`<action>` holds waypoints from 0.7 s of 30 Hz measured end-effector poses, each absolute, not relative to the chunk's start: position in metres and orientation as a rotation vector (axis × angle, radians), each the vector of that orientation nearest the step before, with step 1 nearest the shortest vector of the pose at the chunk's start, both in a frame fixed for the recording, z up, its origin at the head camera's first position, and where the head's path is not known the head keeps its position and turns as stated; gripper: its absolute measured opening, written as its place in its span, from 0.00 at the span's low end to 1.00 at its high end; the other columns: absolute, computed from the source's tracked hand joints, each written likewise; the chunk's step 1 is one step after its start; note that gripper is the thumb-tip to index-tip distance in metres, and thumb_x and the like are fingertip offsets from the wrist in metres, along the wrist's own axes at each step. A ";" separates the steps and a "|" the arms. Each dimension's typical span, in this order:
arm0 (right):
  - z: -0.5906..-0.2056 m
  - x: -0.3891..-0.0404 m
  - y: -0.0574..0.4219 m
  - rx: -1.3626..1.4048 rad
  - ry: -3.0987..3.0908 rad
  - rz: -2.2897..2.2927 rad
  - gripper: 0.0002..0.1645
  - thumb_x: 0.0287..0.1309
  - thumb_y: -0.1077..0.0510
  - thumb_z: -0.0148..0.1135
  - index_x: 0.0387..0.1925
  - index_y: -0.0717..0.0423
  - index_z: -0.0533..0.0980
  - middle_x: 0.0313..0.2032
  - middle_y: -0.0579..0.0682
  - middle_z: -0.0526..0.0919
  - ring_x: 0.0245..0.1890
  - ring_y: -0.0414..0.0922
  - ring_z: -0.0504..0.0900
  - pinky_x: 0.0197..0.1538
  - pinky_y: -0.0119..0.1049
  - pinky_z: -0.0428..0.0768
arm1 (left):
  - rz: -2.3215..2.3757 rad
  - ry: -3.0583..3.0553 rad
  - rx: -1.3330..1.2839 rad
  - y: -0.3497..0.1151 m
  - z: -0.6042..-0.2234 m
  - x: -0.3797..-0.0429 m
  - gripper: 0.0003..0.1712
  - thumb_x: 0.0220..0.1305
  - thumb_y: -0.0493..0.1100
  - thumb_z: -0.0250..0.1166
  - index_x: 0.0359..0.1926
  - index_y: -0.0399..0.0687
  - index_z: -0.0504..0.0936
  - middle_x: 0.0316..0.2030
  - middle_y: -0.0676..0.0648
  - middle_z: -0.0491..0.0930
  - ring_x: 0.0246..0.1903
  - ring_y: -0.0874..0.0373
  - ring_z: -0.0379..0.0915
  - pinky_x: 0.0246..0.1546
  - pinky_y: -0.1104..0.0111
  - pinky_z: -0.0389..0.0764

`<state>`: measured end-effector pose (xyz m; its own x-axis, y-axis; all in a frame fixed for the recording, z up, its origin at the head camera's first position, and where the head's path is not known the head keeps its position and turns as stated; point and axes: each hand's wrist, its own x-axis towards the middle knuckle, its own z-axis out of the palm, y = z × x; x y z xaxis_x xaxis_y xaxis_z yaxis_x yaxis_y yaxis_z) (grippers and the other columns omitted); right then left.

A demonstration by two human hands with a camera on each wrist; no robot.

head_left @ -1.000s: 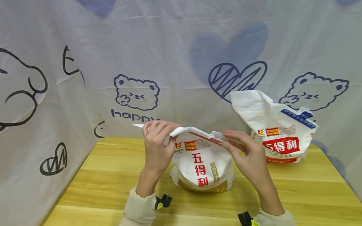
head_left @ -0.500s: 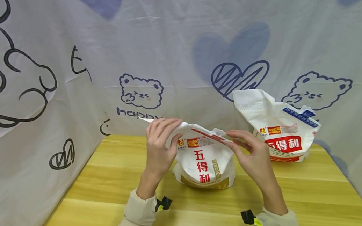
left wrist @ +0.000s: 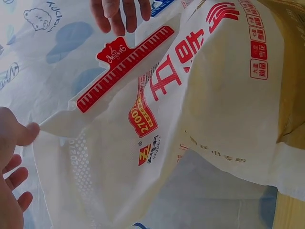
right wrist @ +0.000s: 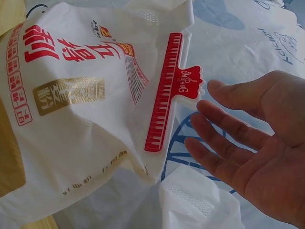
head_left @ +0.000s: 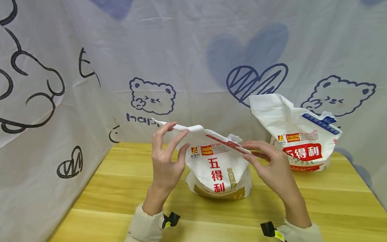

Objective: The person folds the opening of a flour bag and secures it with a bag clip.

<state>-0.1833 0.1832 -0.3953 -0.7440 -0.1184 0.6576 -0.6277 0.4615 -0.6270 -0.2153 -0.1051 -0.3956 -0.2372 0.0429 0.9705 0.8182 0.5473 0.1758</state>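
A white flour bag [head_left: 215,171] with red characters and a gold base stands on the table. A red piano-keyboard clip [left wrist: 126,69] marked "Music" lies across its folded top. My left hand [head_left: 166,166] is at the bag's upper left edge, fingers spread. In the left wrist view, one fingertip [left wrist: 31,132] touches the edge of the bag's raised left flap [left wrist: 102,186]. The right hand [right wrist: 257,138] has its fingers extended beside the clip's tab, thumb apart from the fingers. A narrow gap shows between thumb and tab in the right wrist view.
A second flour bag [head_left: 299,143], with a blue keyboard clip [head_left: 321,123], stands behind on the right. The wooden table [head_left: 116,205] meets a printed cloth backdrop [head_left: 191,53] at the back and left side.
My left hand's fingers have spread and loosened from the bag's upper left edge. That flap has risen slightly. The right hand stays by the clip.
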 end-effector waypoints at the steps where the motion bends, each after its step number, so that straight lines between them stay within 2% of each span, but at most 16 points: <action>1: -0.395 -0.183 0.184 0.616 -2.183 1.249 0.16 0.60 0.69 0.71 0.50 0.58 0.84 0.51 0.49 0.86 0.52 0.48 0.83 0.53 0.33 0.83 | -0.865 -1.650 -0.742 -0.106 -0.395 -0.215 0.24 0.57 0.28 0.74 0.55 0.44 0.86 0.63 0.34 0.73 0.59 0.39 0.69 0.64 0.53 0.70; 6: -0.393 -0.180 0.190 0.598 -2.225 1.218 0.15 0.60 0.67 0.71 0.49 0.56 0.85 0.48 0.48 0.86 0.49 0.47 0.83 0.53 0.28 0.82 | -0.881 -1.603 -0.798 -0.107 -0.392 -0.215 0.22 0.57 0.31 0.74 0.54 0.40 0.86 0.54 0.37 0.80 0.51 0.42 0.75 0.57 0.56 0.73; 10: -0.393 -0.180 0.193 0.629 -2.272 1.183 0.14 0.59 0.68 0.72 0.48 0.57 0.85 0.45 0.48 0.87 0.47 0.46 0.84 0.52 0.29 0.82 | -0.888 -1.599 -0.844 -0.108 -0.391 -0.214 0.19 0.59 0.33 0.74 0.53 0.38 0.86 0.48 0.41 0.84 0.45 0.45 0.78 0.50 0.59 0.74; 16: -0.393 -0.180 0.193 0.665 -2.336 1.171 0.13 0.60 0.67 0.71 0.47 0.57 0.85 0.46 0.46 0.87 0.49 0.44 0.83 0.55 0.35 0.83 | -0.886 -1.637 -0.925 -0.104 -0.393 -0.212 0.19 0.57 0.30 0.73 0.51 0.36 0.86 0.46 0.42 0.85 0.44 0.47 0.79 0.48 0.59 0.76; 21: -0.396 -0.179 0.189 0.724 -2.339 1.161 0.14 0.58 0.68 0.72 0.47 0.57 0.85 0.46 0.46 0.87 0.49 0.45 0.84 0.55 0.40 0.83 | -0.849 -1.760 -1.006 -0.099 -0.398 -0.208 0.18 0.59 0.31 0.74 0.51 0.39 0.86 0.46 0.45 0.85 0.46 0.51 0.79 0.49 0.62 0.79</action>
<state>-0.1793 0.1886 -0.3964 -0.7718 -0.2609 0.5799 -0.6196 0.5133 -0.5938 -0.2077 -0.0993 -0.3984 -0.2542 0.2692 0.9289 0.8945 0.4306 0.1200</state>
